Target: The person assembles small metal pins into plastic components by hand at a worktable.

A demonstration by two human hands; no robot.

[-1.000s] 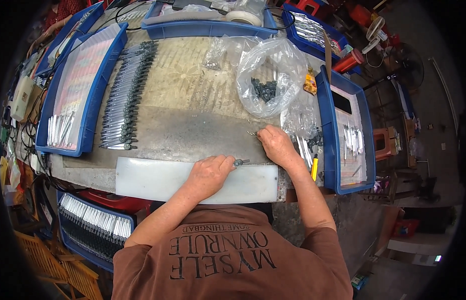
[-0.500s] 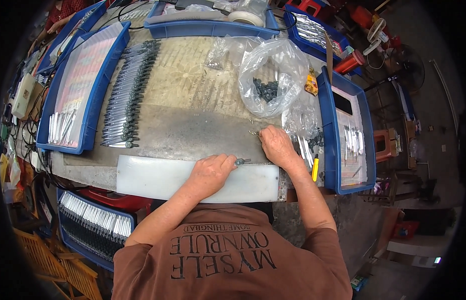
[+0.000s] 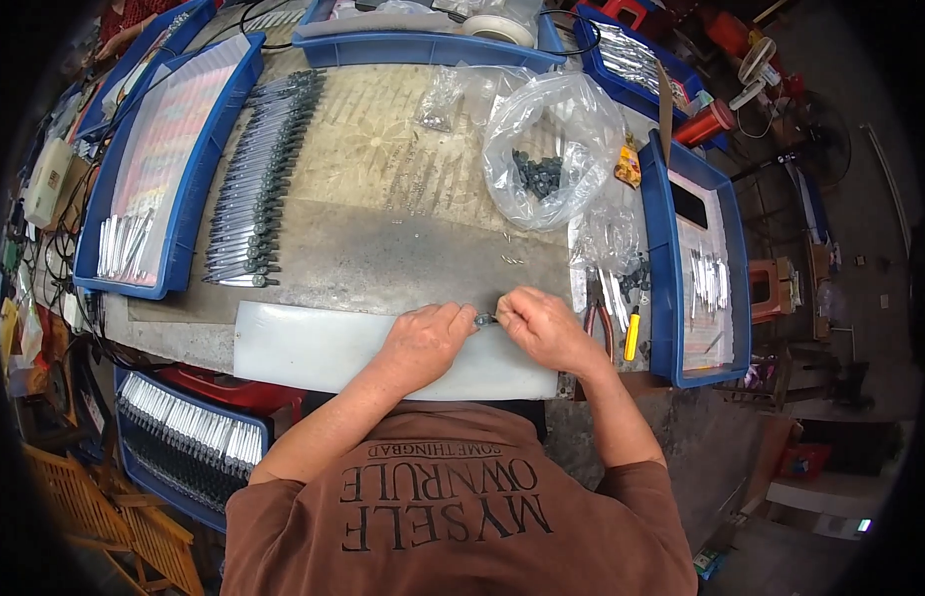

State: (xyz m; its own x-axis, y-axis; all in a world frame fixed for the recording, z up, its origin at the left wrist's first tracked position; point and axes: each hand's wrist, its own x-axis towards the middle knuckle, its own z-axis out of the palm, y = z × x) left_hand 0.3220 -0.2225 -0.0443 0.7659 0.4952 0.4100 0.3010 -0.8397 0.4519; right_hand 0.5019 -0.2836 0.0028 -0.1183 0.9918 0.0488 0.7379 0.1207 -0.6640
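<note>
My left hand [image 3: 426, 343] is closed round a slim rod with a dark grey end [image 3: 483, 321], which pokes out past the fingers. Its other end is hidden in the palm. Fingertips of my right hand [image 3: 544, 326] are pinched together at the tip of that dark end; whatever they hold is too small to make out. Both hands are over the white board [image 3: 304, 343] along the table's front edge. Just beyond the right hand lie several tiny metal pieces [image 3: 512, 260]. To the left, a long row of similar dark-ended rods [image 3: 246, 189] is laid side by side.
A clear plastic bag [image 3: 504, 99] holds dark small parts [image 3: 538, 175]. Red-handled pliers [image 3: 607, 333] and a yellow-handled tool [image 3: 632, 334] lie at right. Blue trays stand left [image 3: 184, 233], right [image 3: 664, 278] and far [image 3: 423, 50]. A tray of white rods [image 3: 189, 427] sits below left.
My right hand has come back from the tiny metal pieces to the rod's dark end in my left hand. It uncovers the pieces and the pliers.
</note>
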